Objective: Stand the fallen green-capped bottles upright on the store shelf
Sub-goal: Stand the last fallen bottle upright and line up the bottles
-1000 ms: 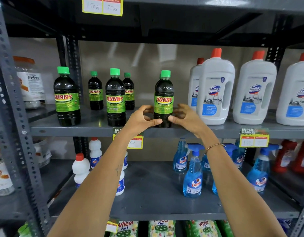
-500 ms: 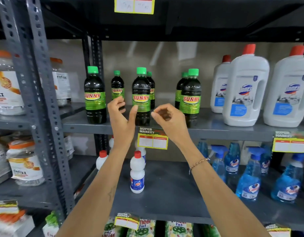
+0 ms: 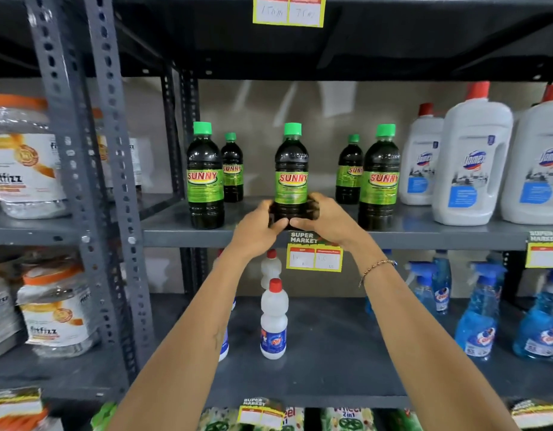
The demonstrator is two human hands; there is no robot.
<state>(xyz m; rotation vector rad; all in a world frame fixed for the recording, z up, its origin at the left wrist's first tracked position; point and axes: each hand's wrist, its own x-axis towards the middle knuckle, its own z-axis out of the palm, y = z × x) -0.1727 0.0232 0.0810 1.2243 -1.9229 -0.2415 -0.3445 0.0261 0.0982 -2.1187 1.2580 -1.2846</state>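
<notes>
both hands grip the base of the middle green-capped bottle (image 3: 291,172) – the left hand (image 3: 259,227) and the right hand (image 3: 326,219) cover its bottom, so i cannot tell if it touches the shelf (image 3: 424,233). it is upright, near the front edge. four other green-capped bottles (image 3: 205,178) stand upright, two at each side – the back ones partly hidden. the price tag (image 3: 314,253) is partly covered by the right wrist

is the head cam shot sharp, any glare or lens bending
Head view: the dark green-capped bottle held by left hand and right hand reads fairly sharp; white red-capped jugs and clear orange-lidded jars near the edges are softer; grey perforated uprights lean from wide-angle distortion; pale streaky reflections on the back wall.
</notes>
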